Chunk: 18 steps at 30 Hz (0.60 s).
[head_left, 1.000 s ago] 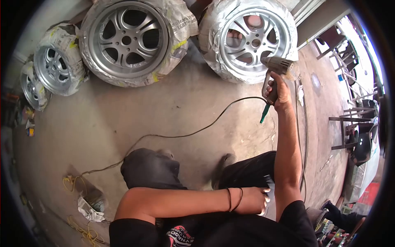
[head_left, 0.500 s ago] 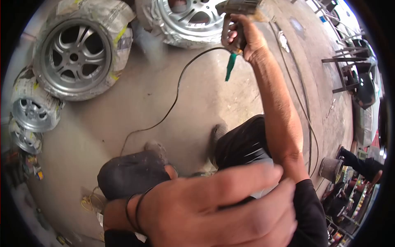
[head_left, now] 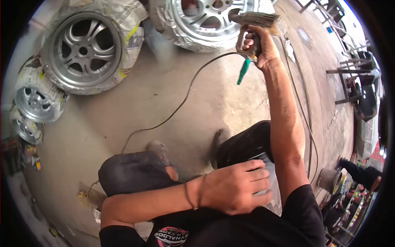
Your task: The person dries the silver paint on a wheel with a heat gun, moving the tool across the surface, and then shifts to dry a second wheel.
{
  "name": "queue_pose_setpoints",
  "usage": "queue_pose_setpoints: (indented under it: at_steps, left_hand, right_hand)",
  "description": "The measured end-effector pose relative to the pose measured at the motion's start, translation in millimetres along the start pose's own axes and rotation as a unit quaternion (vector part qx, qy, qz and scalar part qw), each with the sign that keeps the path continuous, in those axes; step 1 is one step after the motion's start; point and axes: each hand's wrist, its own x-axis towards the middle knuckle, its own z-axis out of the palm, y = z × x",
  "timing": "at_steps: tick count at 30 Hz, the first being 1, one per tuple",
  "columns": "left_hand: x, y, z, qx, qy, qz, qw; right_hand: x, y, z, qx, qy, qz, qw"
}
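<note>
My right hand (head_left: pixel 263 47) is wrapped round the loop handle of a corded heat gun (head_left: pixel 259 18). Its nozzle points left, close to a silver wheel (head_left: pixel 205 24) whose tyre is covered in foil-like wrapping. A green strip (head_left: pixel 243 72) hangs where the black cord (head_left: pixel 187 92) leaves the handle. Across my body reaches my left arm, with a dark band at the wrist. My left hand (head_left: pixel 236 187) hovers by my right thigh, fingers loosely bent and a little apart, and I see nothing in it. The palm is hidden.
At the upper left, a spoked wheel (head_left: pixel 82 49) stands in newspaper wrapping, with smaller wheels (head_left: pixel 37 101) below it. A second cable (head_left: pixel 302 96) runs along the floor on the right. A bucket (head_left: pixel 329 180), metal stands (head_left: pixel 349 72) and a cluttered rack (head_left: pixel 352 206) line that side.
My left hand has moved away from the camera, down to my right thigh. The heat gun, still in my right hand, appears slightly lower and further right as the view shifts.
</note>
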Motion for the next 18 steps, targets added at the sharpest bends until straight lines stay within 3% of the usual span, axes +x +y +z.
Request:
queue_pose_setpoints:
  at_steps: [1,3,10,12,18]
  left_hand:
    - [-9,-6,18,0.005,0.005,-0.006,1.000]
    - [-22,-16,53,0.062,-0.113,-0.060,0.990]
    - [-27,-26,64,0.070,-0.131,-0.053,0.988]
    - [-28,-27,64,0.063,-0.124,-0.054,0.989]
    - [-29,-27,64,0.054,-0.116,-0.050,0.991]
  right_hand:
    - [3,2,-4,0.008,-0.002,0.015,1.000]
    - [2,3,-2,-0.008,0.018,0.025,1.000]
    - [8,2,-13,-0.028,0.007,0.052,0.998]
    - [7,3,-14,-0.052,0.061,0.025,0.996]
    - [15,6,-25,-0.068,0.072,0.026,0.995]
